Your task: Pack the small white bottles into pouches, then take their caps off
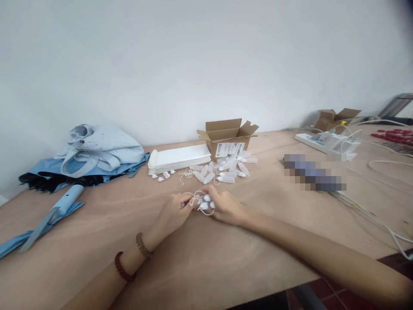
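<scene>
Both my hands meet at the middle of the wooden table (200,258). My left hand (174,212), with two bead bracelets on the wrist, pinches a thin white string (193,196). My right hand (226,206) is closed around a cluster of small white caps (205,203) tied on that string. Just beyond lies a heap of small white plastic bottles (227,170), with a few loose white caps (164,175) and more string to its left.
A stack of white bags (179,158) and an open cardboard box (227,137) sit near the wall. A light blue bag (100,148) and blue umbrella (48,215) lie at left. A power strip (325,142), cables, another box (335,117) and red items (395,135) lie at right.
</scene>
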A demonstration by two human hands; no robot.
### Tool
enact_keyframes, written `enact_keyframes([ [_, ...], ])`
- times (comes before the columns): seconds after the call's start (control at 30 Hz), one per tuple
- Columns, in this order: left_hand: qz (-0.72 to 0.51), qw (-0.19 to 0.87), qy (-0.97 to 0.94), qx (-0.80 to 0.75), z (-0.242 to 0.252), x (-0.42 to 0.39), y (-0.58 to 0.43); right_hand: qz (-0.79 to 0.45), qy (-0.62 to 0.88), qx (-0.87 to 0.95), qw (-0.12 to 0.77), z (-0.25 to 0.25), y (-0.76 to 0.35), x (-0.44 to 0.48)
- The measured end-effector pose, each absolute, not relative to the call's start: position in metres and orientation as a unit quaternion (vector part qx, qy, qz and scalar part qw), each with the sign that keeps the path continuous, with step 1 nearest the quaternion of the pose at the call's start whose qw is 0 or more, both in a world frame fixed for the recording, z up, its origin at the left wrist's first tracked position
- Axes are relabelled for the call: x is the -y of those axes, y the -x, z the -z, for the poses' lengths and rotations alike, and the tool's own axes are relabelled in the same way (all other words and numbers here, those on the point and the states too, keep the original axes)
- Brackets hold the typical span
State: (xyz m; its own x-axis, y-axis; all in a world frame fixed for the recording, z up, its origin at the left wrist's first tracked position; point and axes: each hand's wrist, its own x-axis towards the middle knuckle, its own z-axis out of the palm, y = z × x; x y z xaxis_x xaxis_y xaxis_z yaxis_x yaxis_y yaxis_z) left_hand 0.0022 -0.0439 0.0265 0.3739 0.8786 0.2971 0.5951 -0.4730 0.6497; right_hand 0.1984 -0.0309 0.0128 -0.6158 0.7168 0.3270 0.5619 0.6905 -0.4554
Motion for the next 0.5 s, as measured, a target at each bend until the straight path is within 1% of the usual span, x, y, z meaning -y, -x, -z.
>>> enact_keyframes([
  [0.23, -0.308, 0.267, -0.780, -0.475, -0.0280, 0.0471, -0.0018, -0.101, 0.347, 0.902, 0.236, -0.0069, -0.1957, 0.0297],
  [0.37, -0.297, 0.324, -0.760, -0.478, -0.0285, 0.0464, -0.0045, -0.092, 0.350, 0.902, 0.234, -0.0049, -0.1950, 0.0292],
  [0.5, -0.302, 0.320, -0.755, -0.487, -0.0360, 0.0499, -0.0063, -0.078, 0.351, 0.904, 0.232, -0.0046, -0.1954, 0.0292],
])
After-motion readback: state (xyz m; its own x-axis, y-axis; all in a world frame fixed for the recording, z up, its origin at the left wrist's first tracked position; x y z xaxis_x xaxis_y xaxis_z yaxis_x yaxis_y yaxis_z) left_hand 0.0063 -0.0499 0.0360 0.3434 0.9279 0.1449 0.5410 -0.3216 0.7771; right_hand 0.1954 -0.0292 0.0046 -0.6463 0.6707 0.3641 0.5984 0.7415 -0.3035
